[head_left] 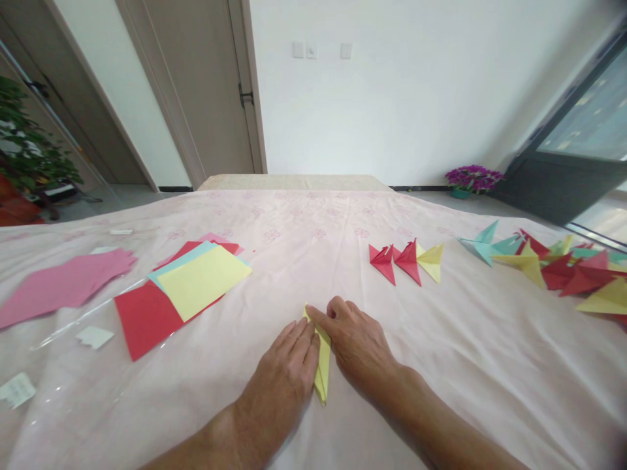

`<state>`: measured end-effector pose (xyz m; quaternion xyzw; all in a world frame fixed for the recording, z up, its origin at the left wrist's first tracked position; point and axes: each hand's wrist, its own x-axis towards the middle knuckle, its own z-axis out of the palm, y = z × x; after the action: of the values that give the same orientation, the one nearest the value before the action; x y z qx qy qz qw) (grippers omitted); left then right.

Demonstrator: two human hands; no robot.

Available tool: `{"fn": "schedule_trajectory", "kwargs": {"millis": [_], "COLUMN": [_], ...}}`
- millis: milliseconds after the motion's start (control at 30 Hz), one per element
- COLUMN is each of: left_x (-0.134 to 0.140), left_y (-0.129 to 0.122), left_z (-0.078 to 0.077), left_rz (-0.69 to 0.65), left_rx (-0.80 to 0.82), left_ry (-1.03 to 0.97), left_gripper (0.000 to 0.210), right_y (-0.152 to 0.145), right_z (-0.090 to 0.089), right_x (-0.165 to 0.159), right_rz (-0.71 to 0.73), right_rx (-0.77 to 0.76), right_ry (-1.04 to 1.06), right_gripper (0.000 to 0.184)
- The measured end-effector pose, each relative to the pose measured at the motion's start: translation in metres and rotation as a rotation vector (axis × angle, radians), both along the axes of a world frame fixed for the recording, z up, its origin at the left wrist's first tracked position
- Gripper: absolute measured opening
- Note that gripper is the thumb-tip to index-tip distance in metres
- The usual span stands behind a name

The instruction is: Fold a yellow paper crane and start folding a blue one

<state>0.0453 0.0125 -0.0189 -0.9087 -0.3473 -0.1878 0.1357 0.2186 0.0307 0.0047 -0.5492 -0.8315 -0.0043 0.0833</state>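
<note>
A narrow folded strip of yellow origami paper [322,365] lies on the tablecloth in front of me, its pointed lower end towards me. My left hand [289,362] rests flat along its left side, fingers stretched out and covering part of it. At the top tip, my right hand [355,333] presses on the paper with one extended digit, while its other fingers are curled in. The upper part of the strip is mostly hidden by both hands.
Square sheets in yellow [203,277], red [147,316] and pink [73,281] lie at left, near torn white scraps [95,337]. Two red folded cranes [383,263] and a yellow folded crane [431,261] sit right of centre. Several more folded cranes [571,271] are heaped at far right.
</note>
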Motion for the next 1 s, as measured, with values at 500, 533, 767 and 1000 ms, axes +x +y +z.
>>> {"fn": "schedule_trajectory", "kwargs": {"millis": [500, 533, 767, 1000], "left_x": [-0.01, -0.01, -0.011, -0.016], "left_y": [-0.019, -0.021, -0.033, -0.045], "left_z": [0.002, 0.001, 0.006, 0.021], "left_rz": [-0.081, -0.079, -0.102, -0.068], "left_rx": [-0.02, -0.011, -0.059, -0.272], "left_ry": [0.155, 0.156, 0.217, 0.25], "left_gripper": [0.05, 0.05, 0.048, 0.053], "right_y": [0.007, 0.008, 0.005, 0.003], "right_z": [0.0, 0.0, 0.002, -0.001], "right_x": [0.006, 0.007, 0.006, 0.01], "right_rz": [-0.025, -0.023, -0.026, -0.128], "right_rx": [-0.103, -0.105, -0.088, -0.114], "right_ry": [0.189, 0.203, 0.259, 0.407], "right_gripper": [0.036, 0.04, 0.034, 0.03]}}
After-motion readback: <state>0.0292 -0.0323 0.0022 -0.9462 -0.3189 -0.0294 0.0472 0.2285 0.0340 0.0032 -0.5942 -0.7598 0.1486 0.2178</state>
